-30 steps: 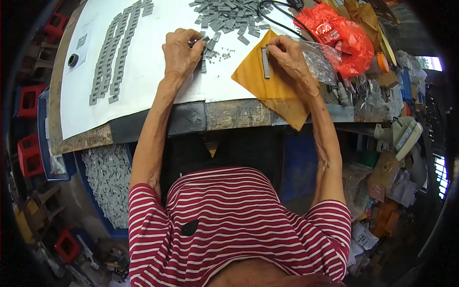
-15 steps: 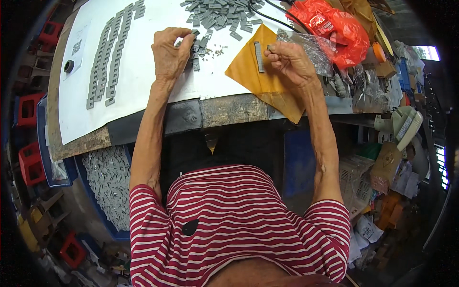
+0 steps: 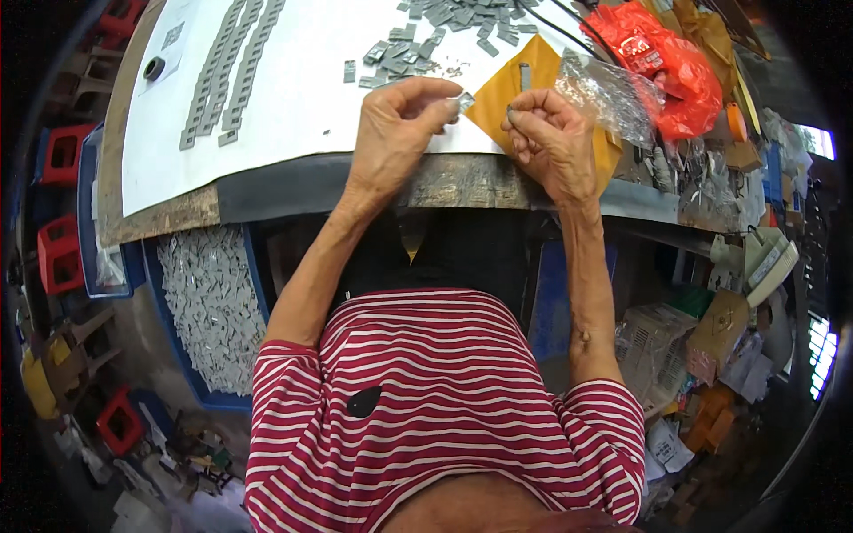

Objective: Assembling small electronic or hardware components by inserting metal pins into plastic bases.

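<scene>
At the worktop's [image 3: 267, 191] near edge, the left hand [image 3: 395, 133] pinches a small flat grey metal piece [image 3: 465, 101]; the right hand [image 3: 553, 142] pinches a thin metal pin [image 3: 510, 113].

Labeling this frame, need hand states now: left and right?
Left hand: closed, pinching a small grey metal piece at the fingertips.
Right hand: closed, fingers curled over the yellow sheet; whether it holds anything cannot be told.

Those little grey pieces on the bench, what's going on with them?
A person in a striped shirt sits at a workbench. The left hand pinches one small grey piece at its fingertips, and the right hand is held close by over a yellow sheet, gripping something too small to make out. A loose pile of grey pieces lies ahead on the white board, with lined-up rows at left.
</scene>
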Demonstrator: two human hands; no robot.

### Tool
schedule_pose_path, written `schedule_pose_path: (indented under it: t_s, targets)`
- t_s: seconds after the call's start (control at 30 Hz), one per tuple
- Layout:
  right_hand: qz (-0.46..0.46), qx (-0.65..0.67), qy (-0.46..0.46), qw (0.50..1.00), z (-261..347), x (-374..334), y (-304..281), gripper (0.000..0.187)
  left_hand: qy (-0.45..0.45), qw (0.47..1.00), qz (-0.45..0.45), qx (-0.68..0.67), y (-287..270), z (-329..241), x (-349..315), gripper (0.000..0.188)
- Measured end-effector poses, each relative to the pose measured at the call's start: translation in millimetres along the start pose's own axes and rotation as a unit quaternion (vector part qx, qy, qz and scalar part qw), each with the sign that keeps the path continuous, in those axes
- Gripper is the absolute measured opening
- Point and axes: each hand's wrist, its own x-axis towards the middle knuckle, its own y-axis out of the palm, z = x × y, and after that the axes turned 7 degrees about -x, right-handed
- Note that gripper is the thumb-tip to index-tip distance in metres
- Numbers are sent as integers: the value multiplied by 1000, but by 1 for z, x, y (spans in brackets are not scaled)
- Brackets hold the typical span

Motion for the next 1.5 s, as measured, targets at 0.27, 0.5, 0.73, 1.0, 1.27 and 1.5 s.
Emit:
schedule_pose_path:
  t_s: [0.27,0.5,0.73,1.0,1.27,1.5]
  targets:
    - [-6,38,-35,999,-24,-5,30,10,-59,990,-41,-119,-3,7,-14,20]
    - [4,46,-31,998,-25,-3,34,12,-56,990,-40,-121,-7,9,-11,21]
    - [18,63,-27,997,-27,3,37,14,-75,994,-12,-81,-10,9,-10,24]
    - [18,79,-33,996,-28,5,38,16,-76,992,-24,-93,-6,8,-9,22]
    - [34,95,-52,994,-26,-4,40,15,18,998,-49,39,3,6,-18,8]
    - [28,105,-54,993,-32,-13,37,14,94,988,-65,100,3,10,-29,11]
